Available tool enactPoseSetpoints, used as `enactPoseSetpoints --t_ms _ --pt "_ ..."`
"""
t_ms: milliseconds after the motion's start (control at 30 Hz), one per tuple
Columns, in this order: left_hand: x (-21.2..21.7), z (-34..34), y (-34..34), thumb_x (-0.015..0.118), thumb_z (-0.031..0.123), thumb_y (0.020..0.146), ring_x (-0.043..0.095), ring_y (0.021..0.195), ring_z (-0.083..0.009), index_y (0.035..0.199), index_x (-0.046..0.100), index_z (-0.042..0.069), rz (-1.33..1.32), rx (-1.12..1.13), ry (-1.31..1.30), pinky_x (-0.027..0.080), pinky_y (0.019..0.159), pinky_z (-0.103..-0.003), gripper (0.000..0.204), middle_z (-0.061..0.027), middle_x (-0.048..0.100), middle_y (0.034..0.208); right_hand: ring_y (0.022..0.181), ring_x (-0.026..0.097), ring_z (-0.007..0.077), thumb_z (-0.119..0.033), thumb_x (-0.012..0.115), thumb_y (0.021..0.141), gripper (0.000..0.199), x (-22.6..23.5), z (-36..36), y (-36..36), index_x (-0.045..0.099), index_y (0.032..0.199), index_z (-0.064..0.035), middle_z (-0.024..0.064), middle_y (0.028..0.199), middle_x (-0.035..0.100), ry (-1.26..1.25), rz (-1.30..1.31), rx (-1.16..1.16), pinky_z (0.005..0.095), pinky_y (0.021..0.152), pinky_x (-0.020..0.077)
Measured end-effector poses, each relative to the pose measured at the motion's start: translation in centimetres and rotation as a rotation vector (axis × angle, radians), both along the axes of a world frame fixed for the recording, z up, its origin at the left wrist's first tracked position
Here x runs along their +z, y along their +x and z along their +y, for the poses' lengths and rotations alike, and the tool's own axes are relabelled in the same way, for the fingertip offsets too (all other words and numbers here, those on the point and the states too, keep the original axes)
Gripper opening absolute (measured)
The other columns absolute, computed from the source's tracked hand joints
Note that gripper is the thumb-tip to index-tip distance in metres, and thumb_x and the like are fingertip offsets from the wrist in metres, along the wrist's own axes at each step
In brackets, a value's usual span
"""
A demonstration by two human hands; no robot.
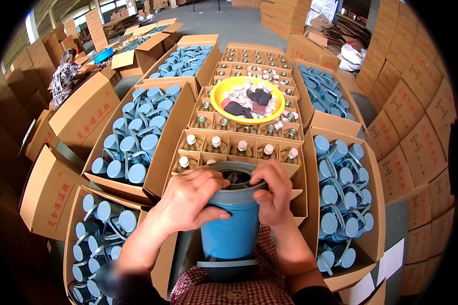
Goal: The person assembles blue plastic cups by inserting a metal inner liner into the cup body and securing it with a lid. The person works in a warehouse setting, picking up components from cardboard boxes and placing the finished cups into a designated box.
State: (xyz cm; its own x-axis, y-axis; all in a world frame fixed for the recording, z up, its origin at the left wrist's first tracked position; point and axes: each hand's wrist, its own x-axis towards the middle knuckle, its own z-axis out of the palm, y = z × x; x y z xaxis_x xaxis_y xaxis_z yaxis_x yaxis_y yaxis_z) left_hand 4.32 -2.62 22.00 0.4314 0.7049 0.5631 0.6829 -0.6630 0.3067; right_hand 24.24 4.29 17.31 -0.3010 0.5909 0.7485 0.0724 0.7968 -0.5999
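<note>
So I've got the blue flask body (230, 231) roughly upright by the near edge of the divided carton (299, 175), left hand (188, 195) and right hand (273, 190) gripping its grey collar (239, 196) from opposite sides. My two cents: press evenly both sides, hold the body straight, and mind your fingertips around that rim or they'll probably get pinched.

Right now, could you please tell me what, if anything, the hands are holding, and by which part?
The left hand and right hand hold a blue cylindrical container by its wide grey top collar, one on each side.
</note>
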Motion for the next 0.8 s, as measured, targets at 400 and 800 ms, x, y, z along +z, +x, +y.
enactPoseSetpoints --t_ms 400,800 --pt "-2.6 0.3 -0.6 0.077 0.033 0.063 0.062 0.075 -0.0303 0.089 0.058 0.003 0.001 0.137 0.04 0.049 0.064 -0.037 0.044 -0.0112 0.06 0.084 0.063 0.047 0.0232 -0.036 0.054 0.091 0.041 -2.4 1.4 -2.4 0.051 0.066 -0.0035 0.0078 0.065 0.046 -0.144 0.107 0.036 0.0316 0.058 0.0379" --pt "-1.5 2.1 0.9 0.062 0.022 0.081 0.064 0.08 -0.0274 0.078 0.063 0.002 -0.325 -0.138 0.035 0.052 0.067 -0.034 0.019 -0.0118 0.065 0.085 0.104 0.06 0.0289 -0.055 0.031 0.096 0.065 -5.5 3.9 -1.2 0.053 0.116 0.003 0.0201 0.107 0.064 -0.908 0.574 0.552 0.0405 0.093 0.0455"
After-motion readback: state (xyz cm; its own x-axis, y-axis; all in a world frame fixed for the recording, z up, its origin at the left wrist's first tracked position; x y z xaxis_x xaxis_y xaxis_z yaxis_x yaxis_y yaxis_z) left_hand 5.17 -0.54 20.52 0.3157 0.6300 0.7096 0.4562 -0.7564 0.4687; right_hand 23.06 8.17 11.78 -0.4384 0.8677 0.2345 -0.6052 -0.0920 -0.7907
